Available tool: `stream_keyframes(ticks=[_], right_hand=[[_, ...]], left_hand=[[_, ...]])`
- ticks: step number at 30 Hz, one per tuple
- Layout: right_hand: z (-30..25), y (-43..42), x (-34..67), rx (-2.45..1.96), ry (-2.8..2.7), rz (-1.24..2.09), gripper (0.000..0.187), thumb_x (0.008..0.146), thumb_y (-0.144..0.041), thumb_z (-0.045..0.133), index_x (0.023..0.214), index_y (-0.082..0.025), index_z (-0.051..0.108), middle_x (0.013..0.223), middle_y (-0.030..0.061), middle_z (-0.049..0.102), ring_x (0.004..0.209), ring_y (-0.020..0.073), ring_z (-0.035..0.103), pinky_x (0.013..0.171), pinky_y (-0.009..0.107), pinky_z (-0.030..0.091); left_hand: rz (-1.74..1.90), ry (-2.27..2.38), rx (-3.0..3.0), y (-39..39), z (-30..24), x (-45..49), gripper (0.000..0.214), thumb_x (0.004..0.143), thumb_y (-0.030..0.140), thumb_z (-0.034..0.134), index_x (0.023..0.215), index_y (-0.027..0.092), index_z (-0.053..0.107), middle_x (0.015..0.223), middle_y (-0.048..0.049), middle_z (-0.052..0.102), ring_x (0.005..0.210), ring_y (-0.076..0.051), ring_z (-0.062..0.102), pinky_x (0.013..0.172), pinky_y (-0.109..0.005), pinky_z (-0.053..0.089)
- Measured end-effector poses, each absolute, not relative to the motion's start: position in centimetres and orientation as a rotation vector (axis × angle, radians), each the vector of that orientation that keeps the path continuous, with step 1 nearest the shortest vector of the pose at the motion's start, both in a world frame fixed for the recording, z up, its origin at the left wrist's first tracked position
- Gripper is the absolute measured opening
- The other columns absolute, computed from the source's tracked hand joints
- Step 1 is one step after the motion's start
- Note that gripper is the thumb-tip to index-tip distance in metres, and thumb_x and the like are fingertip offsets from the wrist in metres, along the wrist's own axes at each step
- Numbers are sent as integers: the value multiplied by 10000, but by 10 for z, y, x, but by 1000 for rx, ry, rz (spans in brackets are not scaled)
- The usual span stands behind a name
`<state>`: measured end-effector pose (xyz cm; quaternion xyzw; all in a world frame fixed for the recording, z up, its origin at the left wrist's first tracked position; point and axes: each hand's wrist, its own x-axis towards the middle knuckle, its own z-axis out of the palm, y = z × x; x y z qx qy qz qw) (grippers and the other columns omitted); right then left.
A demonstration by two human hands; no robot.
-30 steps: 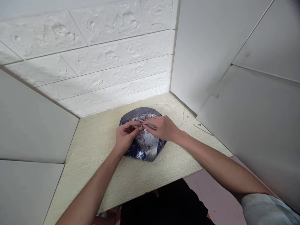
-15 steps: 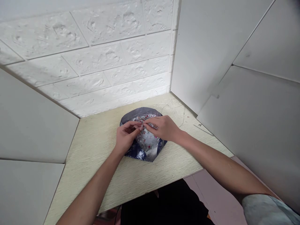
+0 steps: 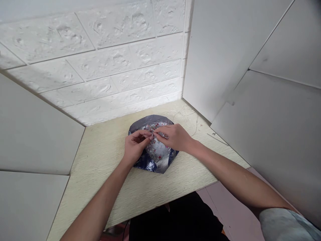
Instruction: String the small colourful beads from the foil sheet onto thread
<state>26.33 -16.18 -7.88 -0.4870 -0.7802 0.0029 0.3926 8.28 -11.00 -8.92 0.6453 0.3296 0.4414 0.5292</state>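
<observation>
A shiny dark-blue and silver foil sheet (image 3: 153, 163) lies on the pale wooden desk (image 3: 105, 157), holding several tiny red and clear beads (image 3: 157, 153). My left hand (image 3: 134, 147) and my right hand (image 3: 175, 137) meet above the foil, fingertips pinched together and almost touching. Whatever they pinch is too small to name. A thin pale thread (image 3: 194, 125) trails over the desk to the right of my right hand.
A white brick-textured wall (image 3: 105, 63) stands behind the desk, with plain grey panels (image 3: 32, 134) on the left and right. A small metal piece (image 3: 213, 134) lies near the right panel. The desk's front edge runs just above my dark lap (image 3: 175, 221).
</observation>
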Motion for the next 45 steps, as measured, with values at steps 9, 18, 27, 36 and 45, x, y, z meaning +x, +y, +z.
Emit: stream_keyframes(ticks=[9,18,27,36,45], right_hand=[[-78,-162,263,-1253,-1970,20,258,931,-291,446,935,-192,685,780,-10,735,661,109,650,576,231,441],[-79,-162,264,-1212,-1983,-14,254,932,-286,462,927,-170,688,734,-15,723,615,102,631,534,222,420],[-79,-162,263,-1228,-1979,-3,250,925,-292,464,917,-182,688,748,-13,727,626,103,634,552,224,429],[-80,-162,263,-1213,-1975,-20,234,916,-291,475,908,-190,686,727,-21,720,598,95,614,540,222,419],[-82,-161,263,-1207,-1950,-46,212,905,-267,485,881,-185,679,733,-22,722,599,88,613,541,217,418]], left_hand=[[1056,779,1541,-110,-90,83,149,643,229,805,752,174,720,743,-19,682,713,-142,615,648,-247,491],[1043,748,1540,-109,-90,82,127,668,206,796,764,169,722,750,-12,673,719,-120,597,662,-219,472],[1044,748,1547,-109,-91,83,120,673,208,795,762,174,721,730,-5,660,704,-110,584,652,-208,464],[1040,744,1530,-109,-91,83,128,664,207,798,752,166,715,729,-5,649,704,-113,577,653,-212,462],[1039,736,1544,-110,-89,83,116,673,205,792,752,167,716,708,-5,635,690,-107,562,638,-208,450]])
